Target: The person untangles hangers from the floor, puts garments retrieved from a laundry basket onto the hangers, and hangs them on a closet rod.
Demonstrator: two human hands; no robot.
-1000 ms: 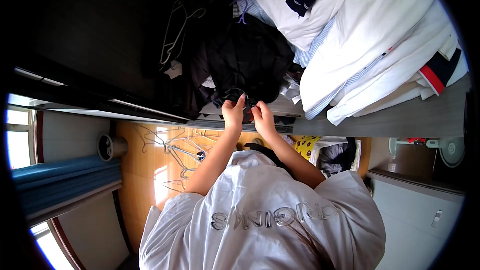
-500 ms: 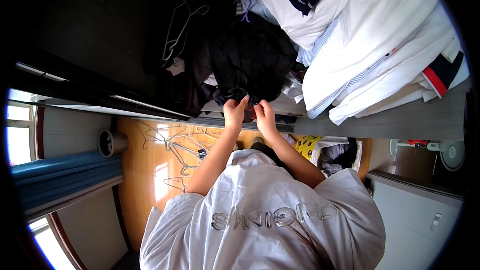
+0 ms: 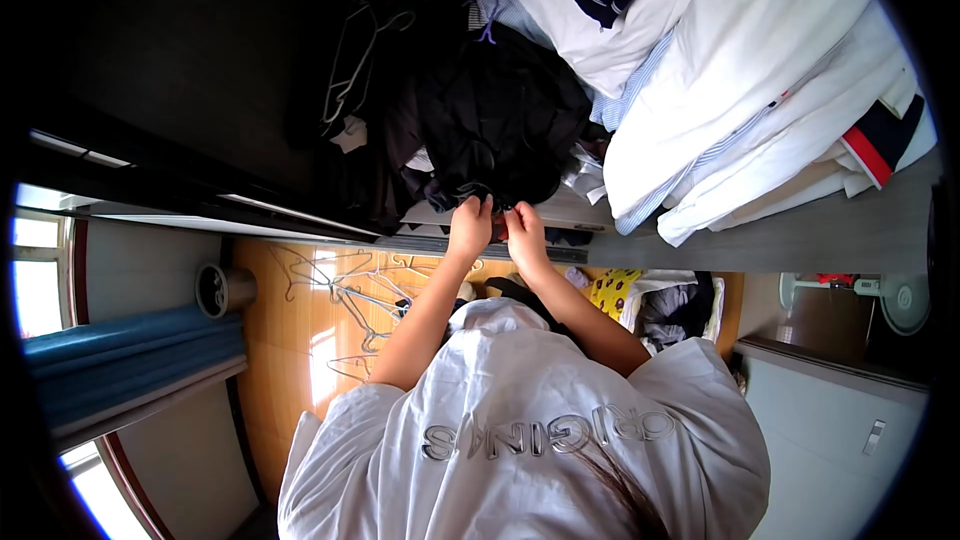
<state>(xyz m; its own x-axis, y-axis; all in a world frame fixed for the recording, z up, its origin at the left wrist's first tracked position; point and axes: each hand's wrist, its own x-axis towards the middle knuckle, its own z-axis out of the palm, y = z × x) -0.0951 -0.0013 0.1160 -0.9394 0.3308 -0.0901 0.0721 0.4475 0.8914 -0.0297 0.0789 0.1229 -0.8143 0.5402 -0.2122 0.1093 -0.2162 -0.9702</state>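
A black garment [image 3: 505, 110] lies in the wardrobe in front of me, its near edge reaching toward my hands. My left hand [image 3: 470, 225] pinches that edge between thumb and fingers. Close beside it, my right hand [image 3: 524, 227] also has its fingers closed on the edge. Dark folds hide the exact grip points. A purple hanger hook [image 3: 487, 32] pokes out at the garment's far end. To the right rests a pile of white clothes [image 3: 740, 90], and a pale hanger [image 3: 350, 75] stands to the left among dark clothes.
Several wire hangers [image 3: 350, 290] are scattered on the wooden floor at left, near a bin [image 3: 226, 289]. A basket of clothes [image 3: 675, 310] with yellow fabric [image 3: 615, 290] sits to the right. The wardrobe shelf edge [image 3: 760, 252] runs before me; a white fan [image 3: 905, 302] stands far right.
Both hands have shifted very slightly, the right a little to the left, still at the black garment's edge. The clothes and hangers look the same.
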